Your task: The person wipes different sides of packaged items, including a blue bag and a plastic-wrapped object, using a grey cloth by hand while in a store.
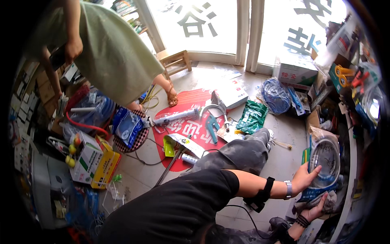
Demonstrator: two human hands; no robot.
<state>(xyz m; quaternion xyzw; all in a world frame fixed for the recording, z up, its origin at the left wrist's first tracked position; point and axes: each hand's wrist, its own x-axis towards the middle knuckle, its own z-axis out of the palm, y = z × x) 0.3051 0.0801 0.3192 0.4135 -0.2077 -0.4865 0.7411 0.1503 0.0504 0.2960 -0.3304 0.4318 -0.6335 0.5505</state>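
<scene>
My left hand [304,178], with a metal watch at the wrist, grips the left edge of a clear plastic package that holds a coiled silvery hose [337,158]. Just below, my right hand [317,210], with dark beads at the wrist, is closed against a grey cloth [330,202] under the package's blue lower end. Its fingers are partly hidden. Both hands are at the shelf on the right. On the red floor mat [179,96] lie a teal pipe cutter [211,128], a wrapped tube [179,116] and a hose with a metal end [226,120].
A person in a green skirt [122,55] stands at the upper left, near a wooden stool [176,59]. A checkered stool [143,137] bears a blue packet [126,128]. Boxes [88,160] stand left. A green packet [252,117] and coiled blue tubing [275,96] lie ahead.
</scene>
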